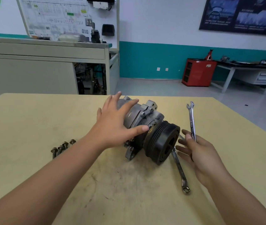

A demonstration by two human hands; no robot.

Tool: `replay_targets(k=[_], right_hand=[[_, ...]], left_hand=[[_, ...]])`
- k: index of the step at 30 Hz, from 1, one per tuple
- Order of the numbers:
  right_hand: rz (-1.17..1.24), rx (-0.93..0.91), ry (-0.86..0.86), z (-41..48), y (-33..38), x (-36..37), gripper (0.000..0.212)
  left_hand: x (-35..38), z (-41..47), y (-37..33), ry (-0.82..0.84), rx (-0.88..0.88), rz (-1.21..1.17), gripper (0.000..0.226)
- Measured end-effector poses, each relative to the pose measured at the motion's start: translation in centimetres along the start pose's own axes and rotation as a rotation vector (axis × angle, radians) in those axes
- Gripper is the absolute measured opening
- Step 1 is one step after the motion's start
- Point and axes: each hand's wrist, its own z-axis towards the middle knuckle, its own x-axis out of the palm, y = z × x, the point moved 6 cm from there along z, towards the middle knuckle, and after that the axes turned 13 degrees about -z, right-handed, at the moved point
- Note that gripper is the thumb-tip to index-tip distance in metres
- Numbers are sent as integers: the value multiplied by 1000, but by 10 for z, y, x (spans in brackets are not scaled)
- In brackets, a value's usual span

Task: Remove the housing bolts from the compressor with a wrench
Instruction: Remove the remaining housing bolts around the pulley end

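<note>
The compressor [147, 117] lies on its side in the middle of the table, its grey housing pointing away and its black grooved pulley [161, 140] facing me on the right. My left hand [114, 125] rests flat on the housing with fingers spread. My right hand [200, 151] is just right of the pulley and pinches a combination wrench [192, 120] upright, open end up, between thumb and fingers. Several removed bolts [62, 146] lie in a row on the table to the left, partly hidden by my left forearm.
A second wrench [180, 171] lies on the table [31, 120] between the pulley and my right hand, ring end toward me. Beyond the table stand a grey cabinet [44, 65], a red tool cart [198, 72] and a workbench [249, 70].
</note>
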Motion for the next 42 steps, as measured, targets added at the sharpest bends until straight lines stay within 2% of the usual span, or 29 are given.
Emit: replay_targets(k=[3, 6, 8, 14, 19, 21, 22, 24, 26, 28, 30, 31, 34, 36, 38, 42], right_hand=[[124, 52, 147, 7, -1, 19, 30], [171, 109, 217, 9, 0, 26, 29], [140, 102, 232, 11, 2, 25, 29], [-63, -155, 157, 25, 40, 21, 22], [-63, -196, 186, 22, 39, 23, 20], [-20, -170, 170, 18, 28, 24, 24], [11, -153, 167, 16, 22, 26, 26], [132, -91, 169, 10, 10, 28, 31], [277, -28, 176, 6, 0, 29, 38], [333, 16, 190, 5, -2, 31, 40], [363, 57, 223, 7, 0, 34, 42], [379, 80, 243, 8, 1, 35, 43], [356, 176, 286, 7, -2, 38, 42], [348, 249, 285, 5, -6, 39, 38], [317, 262, 257, 6, -4, 39, 36], [154, 189, 216, 10, 14, 34, 38]], left_hand=[[3, 14, 6, 45, -94, 40, 93], [2, 21, 8, -40, -48, 188, 80], [5, 23, 11, -56, -58, 182, 77], [5, 38, 19, -118, -92, -7, 58], [7, 41, 13, 13, -106, -62, 65], [7, 25, 7, 46, -11, -58, 77], [6, 12, -3, 27, 121, -15, 84], [10, -15, -19, 18, 398, 192, 102], [24, -31, -22, 87, 535, 401, 116], [32, -30, -26, 99, 588, 532, 108], [35, -24, -35, 6, 634, 623, 75], [36, -21, -36, -19, 637, 640, 70], [41, -14, -34, 37, 712, 647, 87], [40, -15, -35, 62, 771, 660, 81], [34, -12, -39, 44, 755, 622, 76], [28, -4, -40, 70, 674, 540, 104]])
